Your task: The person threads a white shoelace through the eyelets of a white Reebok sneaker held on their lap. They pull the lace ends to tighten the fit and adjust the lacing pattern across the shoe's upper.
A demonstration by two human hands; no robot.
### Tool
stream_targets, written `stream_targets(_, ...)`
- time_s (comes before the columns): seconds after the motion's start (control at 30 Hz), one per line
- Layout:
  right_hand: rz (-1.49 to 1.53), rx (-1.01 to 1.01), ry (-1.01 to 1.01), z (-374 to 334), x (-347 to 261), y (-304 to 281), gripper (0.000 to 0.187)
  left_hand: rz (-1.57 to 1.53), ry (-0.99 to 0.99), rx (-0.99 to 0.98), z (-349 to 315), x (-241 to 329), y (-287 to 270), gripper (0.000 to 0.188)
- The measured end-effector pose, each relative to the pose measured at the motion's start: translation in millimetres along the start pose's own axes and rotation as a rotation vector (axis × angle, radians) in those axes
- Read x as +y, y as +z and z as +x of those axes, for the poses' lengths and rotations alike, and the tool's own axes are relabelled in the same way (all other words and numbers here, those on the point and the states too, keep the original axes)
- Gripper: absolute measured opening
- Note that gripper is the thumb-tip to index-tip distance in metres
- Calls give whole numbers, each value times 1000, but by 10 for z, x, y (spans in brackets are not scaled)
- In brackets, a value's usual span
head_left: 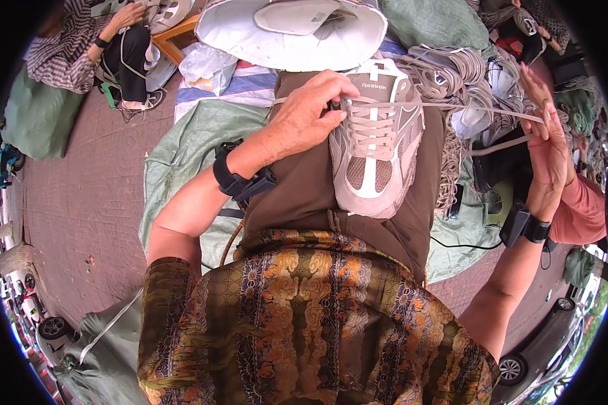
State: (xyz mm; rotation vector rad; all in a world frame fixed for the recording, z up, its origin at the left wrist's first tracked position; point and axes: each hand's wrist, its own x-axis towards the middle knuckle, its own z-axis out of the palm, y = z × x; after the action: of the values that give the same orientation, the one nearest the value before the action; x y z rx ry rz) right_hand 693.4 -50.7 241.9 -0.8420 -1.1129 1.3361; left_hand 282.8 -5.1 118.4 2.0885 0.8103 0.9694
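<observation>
My right hand (548, 145) clamps the taut lace (449, 105); whether my left hand (311, 108) closes, I can't tell. Overpulling could twist the shoe (369, 172) sideways.

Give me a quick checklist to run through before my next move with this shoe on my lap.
1. Shoe resting on the lap, toe pointing toward you: ok.
2. Left hand at the shoe's upper left edge: ok.
3. Lace crossing the tongue in several rows: ok.
4. Lace strand reaching the right hand, held out to the right: ok; it looks fairly straight.
5. Lace tied off: not ok; a strand runs out to the side and no bow shows.
6. Eyelets under the left fingers threaded: cannot tell; the fingers hide them.
</observation>
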Motion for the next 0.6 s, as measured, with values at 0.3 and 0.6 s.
stream_targets(0.3, -5, 170, 447, 366, 223, -1050, 19, 238, 134, 59, 77, -38, 95, 27)
stream_targets(0.6, -875, 131, -134, 341, 949, 192, 19, 435, 81, 167, -55, -302, 25, 23)
